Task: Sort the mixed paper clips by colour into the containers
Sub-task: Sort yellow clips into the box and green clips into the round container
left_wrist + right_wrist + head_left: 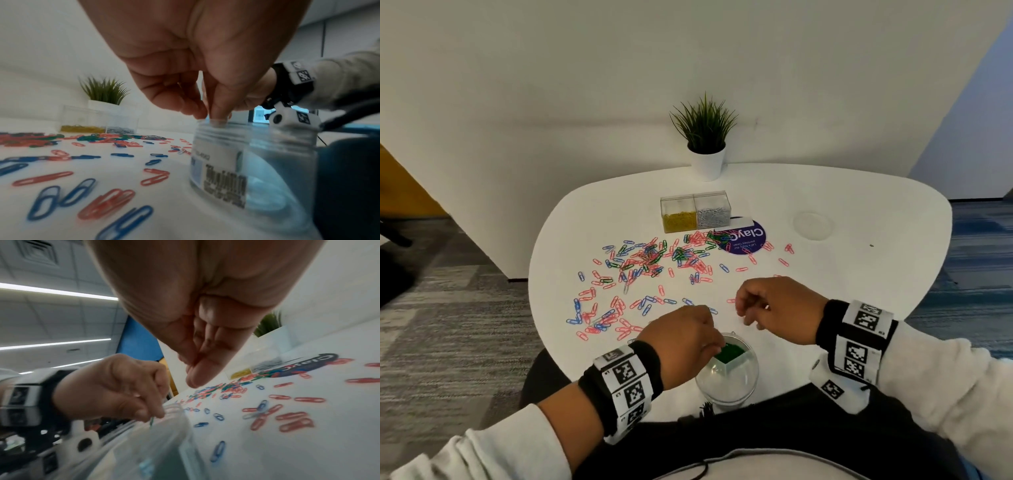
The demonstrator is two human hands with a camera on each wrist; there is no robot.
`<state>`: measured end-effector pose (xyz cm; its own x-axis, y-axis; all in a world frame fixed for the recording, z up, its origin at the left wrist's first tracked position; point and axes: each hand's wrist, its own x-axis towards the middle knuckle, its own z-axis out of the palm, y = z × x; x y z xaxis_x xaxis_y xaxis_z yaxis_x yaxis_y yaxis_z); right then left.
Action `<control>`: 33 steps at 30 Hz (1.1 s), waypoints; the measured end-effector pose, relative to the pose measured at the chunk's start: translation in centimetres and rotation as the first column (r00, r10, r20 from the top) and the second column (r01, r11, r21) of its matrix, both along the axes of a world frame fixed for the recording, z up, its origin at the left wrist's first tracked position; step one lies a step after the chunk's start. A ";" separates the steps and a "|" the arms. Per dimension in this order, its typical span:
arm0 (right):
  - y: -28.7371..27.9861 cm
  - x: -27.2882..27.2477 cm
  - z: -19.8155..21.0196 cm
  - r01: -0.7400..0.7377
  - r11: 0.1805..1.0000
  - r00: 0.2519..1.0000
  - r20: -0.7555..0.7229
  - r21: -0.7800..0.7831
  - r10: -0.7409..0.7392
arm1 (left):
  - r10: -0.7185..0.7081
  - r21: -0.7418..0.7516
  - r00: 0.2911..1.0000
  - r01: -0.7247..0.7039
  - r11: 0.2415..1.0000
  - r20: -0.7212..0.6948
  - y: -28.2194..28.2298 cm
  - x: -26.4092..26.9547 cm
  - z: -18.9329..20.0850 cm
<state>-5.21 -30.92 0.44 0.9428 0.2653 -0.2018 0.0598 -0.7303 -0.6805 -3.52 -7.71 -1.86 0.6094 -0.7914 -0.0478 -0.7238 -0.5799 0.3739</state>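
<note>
Red, blue and green paper clips [647, 260] lie scattered over the white table [859, 274]. A round clear container [751, 373] stands at the near edge, with green clips [729, 354] in one section. My left hand [717, 347] is over its rim and pinches a green paper clip [151, 421] between thumb and fingertips [218, 112]. My right hand [748, 315] hovers just above the table, right of the left hand. Its fingers are curled against the thumb [195, 376], and no clip shows between them.
A clear twin box [695, 202] at the back holds yellow clips [679, 221] and silver clips [713, 217]. Behind it stands a potted plant [707, 164]. A purple round sticker [748, 238] and a clear lid [813, 224] lie to the right.
</note>
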 end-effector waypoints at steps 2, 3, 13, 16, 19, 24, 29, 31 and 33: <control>-1.1 0.7 -0.8 0.000 0.985 0.999 0.037 -0.170 0.007 | -0.001 0.026 1.000 0.000 1.000 0.021 0.5 0.1 -0.2; -1.7 1.2 -1.3 0.004 0.970 0.999 0.038 -0.242 0.005 | 0.005 0.036 1.000 -0.006 0.999 0.013 0.7 0.2 -0.2; -4.5 10.7 -4.4 0.181 0.861 0.983 0.120 -0.476 -0.140 | 0.128 -0.077 0.976 -0.144 0.987 -0.177 2.9 2.6 -0.2; -3.0 14.1 -4.4 0.136 0.860 0.987 0.138 -0.491 -0.078 | 0.226 -0.071 0.969 -0.233 0.970 -0.102 4.4 4.3 0.0; -1.9 17.2 -4.5 0.121 0.872 0.988 0.141 -0.475 -0.061 | 0.306 -0.034 0.950 -0.309 0.951 -0.061 6.0 5.6 -0.1; -1.9 20.5 -4.5 0.153 0.872 0.984 0.158 -0.464 -0.088 | 0.392 -0.007 0.920 -0.393 0.920 -0.026 6.5 8.5 0.5; -2.0 21.1 -4.8 0.133 0.866 0.990 0.110 -0.481 -0.091 | 0.371 0.049 0.927 -0.373 0.926 0.055 2.1 13.5 0.9; -2.1 20.9 -4.8 0.120 0.869 0.992 0.095 -0.480 -0.085 | 0.361 0.059 0.930 -0.365 0.929 0.067 -0.4 15.7 0.5; -2.1 20.6 -4.7 0.131 0.884 0.990 0.101 -0.449 -0.096 | 0.342 0.101 0.936 -0.349 0.932 0.077 -2.8 17.7 -0.4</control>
<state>15.44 -33.02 -4.30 0.9778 0.0517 -0.2032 -0.0053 -0.9628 -0.2700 14.13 -10.54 -2.25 0.8487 -0.5229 -0.0799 -0.4893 -0.8335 0.2567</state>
